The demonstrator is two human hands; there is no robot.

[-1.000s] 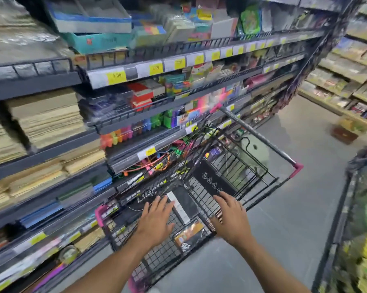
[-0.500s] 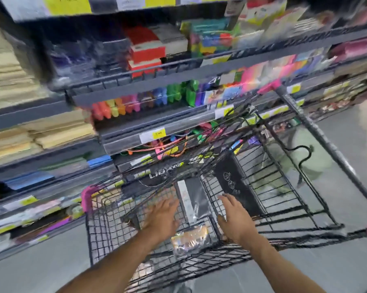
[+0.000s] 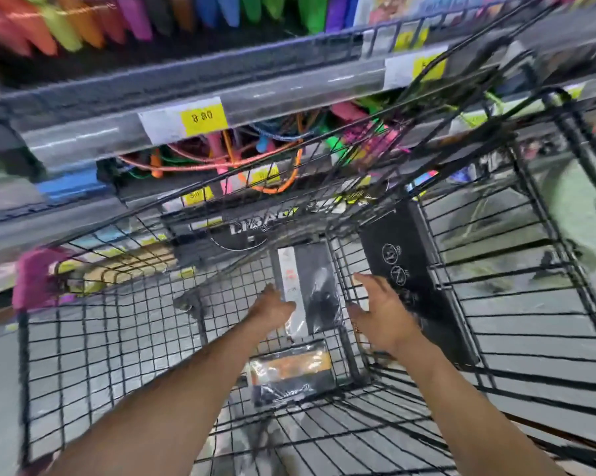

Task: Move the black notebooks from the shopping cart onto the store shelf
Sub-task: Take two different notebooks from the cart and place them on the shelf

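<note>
Hands flank a black notebook (image 3: 318, 283) lying flat in the shopping cart (image 3: 94, 355).
Left hand (image 3: 272, 305) meets the notebook's left edge, its grip too blurred to tell. Right hand (image 3: 382, 314) is just right of the notebook, grip released and spread, likely to sandwich it for lifting.

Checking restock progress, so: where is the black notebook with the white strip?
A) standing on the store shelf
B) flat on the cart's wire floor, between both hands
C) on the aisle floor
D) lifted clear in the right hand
B: the black notebook lies flat on the wire floor of the shopping cart, with the left hand at its left edge and the right hand open on its right.
</note>
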